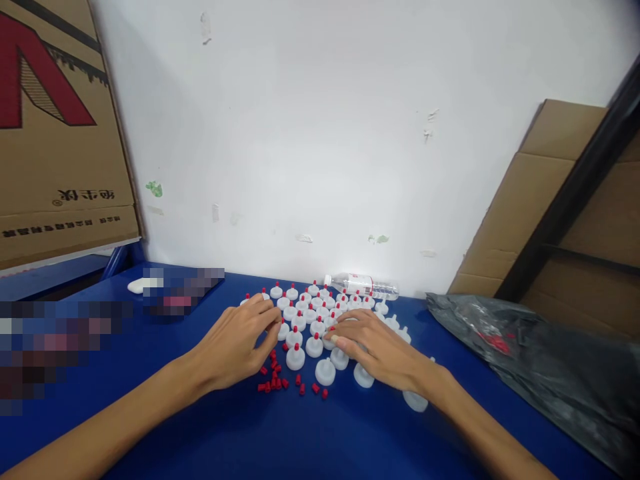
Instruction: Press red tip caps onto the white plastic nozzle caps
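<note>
Many round white nozzle lids [295, 358] stand upright in a cluster on the blue table, most with a small red cap on the spout. Several lids at the right and front have bare spouts, such as the white lid [325, 372]. Loose red caps [273, 383] lie in front of the cluster. At its left edge is my left hand [250, 339], fingers curled together; what they pinch is hidden. My right hand [367, 343] reaches over the lids from the right, thumb and fingers closed around a red-tipped spout and partly hiding that lid.
A clear plastic bottle [357, 285] lies behind the lids by the white wall. Dark plastic sheeting [540, 367] with red pieces in a clear bag [493, 340] lies at right. Cardboard boxes [65, 160] stand at left. A white object [143, 287] rests at back left.
</note>
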Motion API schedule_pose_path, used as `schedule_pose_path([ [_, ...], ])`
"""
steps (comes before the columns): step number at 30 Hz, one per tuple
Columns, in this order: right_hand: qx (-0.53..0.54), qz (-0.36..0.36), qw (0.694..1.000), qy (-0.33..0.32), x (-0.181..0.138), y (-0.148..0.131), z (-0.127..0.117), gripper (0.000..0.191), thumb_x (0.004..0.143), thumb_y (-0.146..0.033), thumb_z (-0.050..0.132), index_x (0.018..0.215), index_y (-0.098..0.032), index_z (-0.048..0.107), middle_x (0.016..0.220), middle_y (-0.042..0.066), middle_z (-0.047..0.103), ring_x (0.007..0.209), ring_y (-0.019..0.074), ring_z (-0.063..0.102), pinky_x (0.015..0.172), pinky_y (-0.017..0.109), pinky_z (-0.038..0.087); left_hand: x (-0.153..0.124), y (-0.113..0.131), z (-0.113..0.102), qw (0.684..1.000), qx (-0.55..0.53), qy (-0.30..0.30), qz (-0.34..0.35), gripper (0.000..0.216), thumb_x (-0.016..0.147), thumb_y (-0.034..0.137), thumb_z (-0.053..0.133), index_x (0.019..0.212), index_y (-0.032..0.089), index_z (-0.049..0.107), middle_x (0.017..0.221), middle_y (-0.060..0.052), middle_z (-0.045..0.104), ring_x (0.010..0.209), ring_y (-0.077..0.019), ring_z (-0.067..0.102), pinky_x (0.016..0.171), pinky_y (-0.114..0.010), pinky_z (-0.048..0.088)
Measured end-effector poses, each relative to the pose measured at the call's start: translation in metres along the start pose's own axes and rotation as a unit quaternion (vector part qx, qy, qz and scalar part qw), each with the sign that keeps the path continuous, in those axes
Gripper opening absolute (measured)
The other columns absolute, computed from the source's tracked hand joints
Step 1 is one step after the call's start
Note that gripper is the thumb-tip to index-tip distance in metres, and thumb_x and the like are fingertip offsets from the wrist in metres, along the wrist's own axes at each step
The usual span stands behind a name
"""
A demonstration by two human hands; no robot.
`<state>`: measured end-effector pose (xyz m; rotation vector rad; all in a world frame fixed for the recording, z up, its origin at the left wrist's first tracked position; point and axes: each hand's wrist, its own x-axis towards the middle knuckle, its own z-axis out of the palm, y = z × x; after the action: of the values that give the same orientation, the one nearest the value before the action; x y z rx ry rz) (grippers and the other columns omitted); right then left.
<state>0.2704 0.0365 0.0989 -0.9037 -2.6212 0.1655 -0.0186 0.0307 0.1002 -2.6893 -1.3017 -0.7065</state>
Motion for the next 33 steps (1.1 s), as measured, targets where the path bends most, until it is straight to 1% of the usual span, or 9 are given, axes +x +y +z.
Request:
schedule_pose_path([
  [4, -0.005, 0.006, 0.998, 0.057, 0.001, -0.008, 0.003, 0.029, 0.104, -0.045, 0.051, 0.118, -0.027, 0.069, 0.116, 0.004, 0.075, 0.114, 0.0249, 0.064, 0.107, 0.044, 0.041, -0.002, 0.002, 0.004, 0.999, -0.020, 0.018, 0.026, 0.027, 0.105, 0.025, 0.035, 0.090, 0.020, 0.057, 0.090, -0.004, 0.063, 0.086, -0.0203, 0.054, 0.073, -0.034, 0.039],
  [7, -0.022, 0.011, 0.994, 0.108, 0.002, -0.022, 0.004, 0.025, 0.098, -0.046, 0.063, 0.113, -0.026, 0.065, 0.112, 0.005, 0.072, 0.104, 0.0240, 0.066, 0.096, 0.039, 0.048, -0.006, 0.007, 0.009, 0.998, -0.037, 0.029, 0.047, 0.021, 0.106, 0.028, 0.037, 0.106, 0.023, 0.057, 0.098, -0.002, 0.064, 0.087, -0.0187, 0.057, 0.073, -0.032, 0.039],
  [9, -0.030, -0.020, 0.994, 0.100, 0.003, -0.034, 0.007, 0.018, 0.102, -0.039, 0.058, 0.113, -0.025, 0.060, 0.109, 0.006, 0.071, 0.096, 0.0220, 0.066, 0.088, 0.037, 0.051, -0.008, 0.012, 0.012, 0.997, -0.031, 0.022, 0.068, 0.017, 0.105, 0.033, 0.043, 0.111, 0.024, 0.055, 0.099, -0.002, 0.063, 0.085, -0.0186, 0.058, 0.070, -0.031, 0.038],
  [13, -0.007, -0.096, 0.989, 0.116, 0.005, -0.051, 0.016, 0.012, 0.103, -0.024, 0.054, 0.115, -0.022, 0.050, 0.104, 0.006, 0.071, 0.092, 0.0204, 0.067, 0.085, 0.036, 0.052, -0.008, 0.018, 0.015, 0.995, -0.005, -0.002, 0.104, 0.019, 0.103, 0.038, 0.046, 0.095, 0.022, 0.051, 0.088, -0.001, 0.060, 0.077, -0.0192, 0.054, 0.061, -0.030, 0.031],
  [18, 0.021, -0.111, 0.986, 0.126, 0.006, -0.057, 0.020, 0.008, 0.102, -0.020, 0.054, 0.106, -0.023, 0.048, 0.098, 0.004, 0.070, 0.086, 0.0177, 0.066, 0.080, 0.033, 0.054, -0.011, 0.020, 0.016, 0.987, -0.044, -0.017, 0.152, 0.023, 0.107, 0.028, 0.035, 0.090, 0.023, 0.050, 0.084, 0.001, 0.060, 0.075, -0.0179, 0.051, 0.060, -0.032, 0.028],
  [22, -0.047, -0.162, 0.979, 0.113, 0.007, -0.044, 0.010, 0.020, 0.100, -0.006, 0.046, 0.109, -0.021, 0.054, 0.111, 0.006, 0.072, 0.109, 0.0199, 0.065, 0.095, 0.036, 0.053, -0.014, 0.018, 0.013, 0.983, -0.145, 0.030, 0.112, 0.036, 0.108, 0.026, 0.025, 0.080, 0.022, 0.046, 0.074, 0.002, 0.054, 0.069, -0.0155, 0.049, 0.065, -0.031, 0.034],
  [24, -0.080, -0.132, 0.979, 0.134, 0.005, -0.031, 0.004, 0.027, 0.100, -0.004, 0.043, 0.115, -0.022, 0.058, 0.122, 0.007, 0.070, 0.119, 0.0214, 0.062, 0.101, 0.039, 0.051, -0.012, 0.013, 0.010, 0.984, -0.162, 0.044, 0.064, 0.039, 0.108, 0.027, 0.024, 0.074, 0.022, 0.041, 0.070, 0.003, 0.050, 0.065, -0.0146, 0.046, 0.065, -0.031, 0.035],
  [28, -0.070, 0.001, 0.988, 0.136, 0.000, -0.004, 0.000, 0.022, 0.104, -0.029, 0.053, 0.123, -0.024, 0.063, 0.123, 0.007, 0.071, 0.114, 0.0231, 0.066, 0.099, 0.042, 0.052, -0.007, 0.002, 0.006, 0.997, -0.063, -0.012, 0.046, 0.032, 0.104, 0.028, 0.035, 0.074, 0.021, 0.043, 0.072, 0.001, 0.051, 0.070, -0.0170, 0.045, 0.064, -0.033, 0.031],
  [33, -0.050, 0.003, 0.998, 0.050, 0.000, 0.004, 0.007, 0.032, 0.110, -0.029, 0.038, 0.116, -0.024, 0.069, 0.112, 0.003, 0.076, 0.109, 0.0212, 0.068, 0.101, 0.042, 0.048, -0.006, 0.001, 0.006, 0.995, -0.011, -0.088, 0.037, 0.013, 0.096, 0.022, 0.045, 0.086, 0.021, 0.054, 0.089, -0.003, 0.060, 0.090, -0.0225, 0.051, 0.066, -0.033, 0.032],
])
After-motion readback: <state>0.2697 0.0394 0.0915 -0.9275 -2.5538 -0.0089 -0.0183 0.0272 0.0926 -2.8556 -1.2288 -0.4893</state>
